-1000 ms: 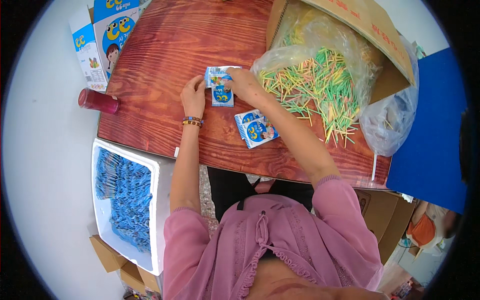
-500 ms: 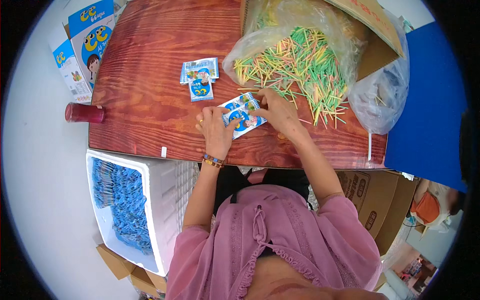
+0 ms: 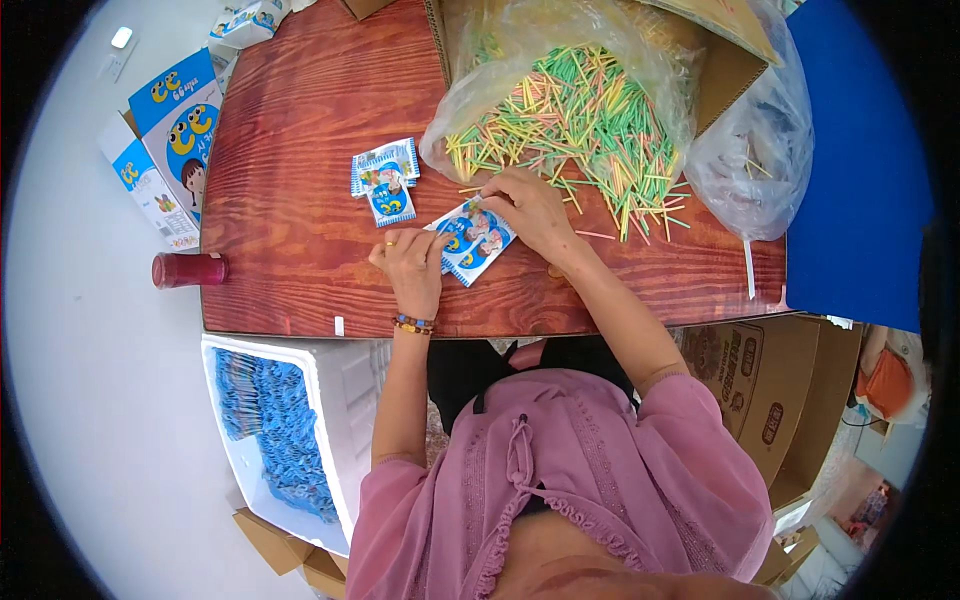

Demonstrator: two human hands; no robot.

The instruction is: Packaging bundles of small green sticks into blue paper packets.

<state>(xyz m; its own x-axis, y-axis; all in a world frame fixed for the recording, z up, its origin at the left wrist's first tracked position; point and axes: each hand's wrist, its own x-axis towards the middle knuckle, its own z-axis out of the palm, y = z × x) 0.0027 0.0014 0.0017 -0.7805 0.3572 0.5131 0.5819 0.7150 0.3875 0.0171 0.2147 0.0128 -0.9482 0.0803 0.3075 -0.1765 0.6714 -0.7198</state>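
Observation:
Several small blue-and-white sachets (image 3: 472, 243) lie overlapping near the table's front edge, between my hands. My left hand (image 3: 408, 268), with a ring and a beaded bracelet, is closed with its fingertips at their left edge. At their upper edge, my right hand (image 3: 532, 208) pinches with thumb and finger; what lies inside the pinch is mostly hidden. Farther left sits another small stack of matching sachets (image 3: 390, 205). Thin green, yellow and pink sticks (image 3: 590, 130) spill from a clear plastic bag (image 3: 450, 128) just beyond my right hand.
The wooden table (image 3: 290, 170) carries a tipped cardboard box (image 3: 735, 75) behind the bag. A red-pink jar (image 3: 190, 270) lies at the left edge, near a printed blue-and-white carton (image 3: 185, 130). Below stands a white foam box (image 3: 345, 400) filled with blue packets (image 3: 275, 420).
My view has shifted slightly. The upper sachet now lies more evenly beside the other one. My left hand has drawn back to the sachets' left edge, while my right stays at the top edge.

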